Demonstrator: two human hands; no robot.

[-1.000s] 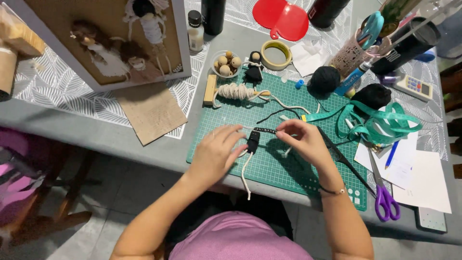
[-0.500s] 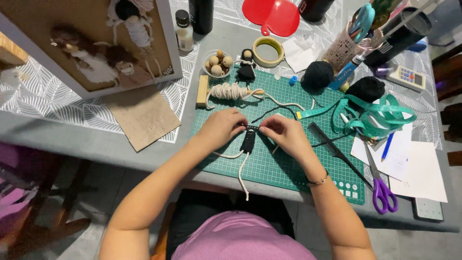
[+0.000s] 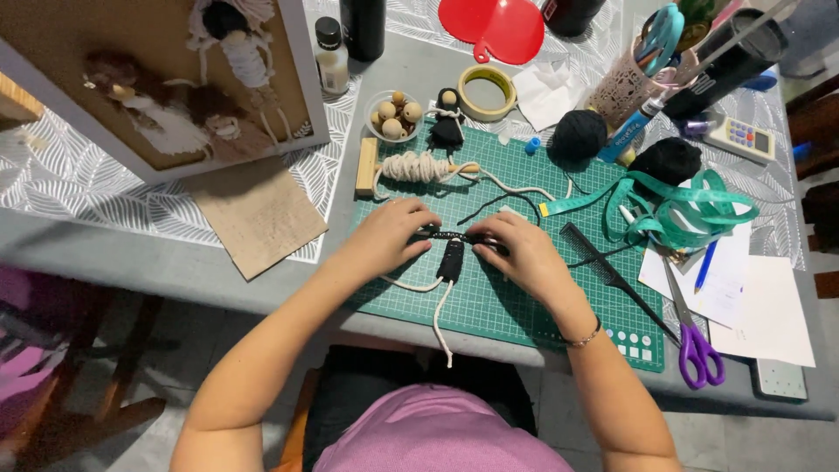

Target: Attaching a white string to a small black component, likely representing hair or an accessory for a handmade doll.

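On the green cutting mat (image 3: 511, 306) lies a small figure of cream cord wrapped in black yarn (image 3: 451, 258), its cream tail (image 3: 440, 319) trailing toward the table's front edge. My left hand (image 3: 389, 236) pinches the left end of the figure's black horizontal arm. My right hand (image 3: 516, 249) pinches the right end, fingers closed on the black yarn. Both hands rest on the mat, a little apart, with the figure's body hanging between them.
A cord-wound wooden stick (image 3: 411, 166), a bowl of wooden beads (image 3: 393, 114), a finished black doll (image 3: 447, 122), tape roll (image 3: 487, 92), two black yarn balls (image 3: 577, 133), teal measuring tape (image 3: 690, 205), black comb (image 3: 612, 275), purple scissors (image 3: 695, 345), papers (image 3: 752, 297) and a framed doll board (image 3: 166, 79).
Both hands came closer together at the mat's centre and now grip the black-wrapped figure at each end; the view has shifted slightly.
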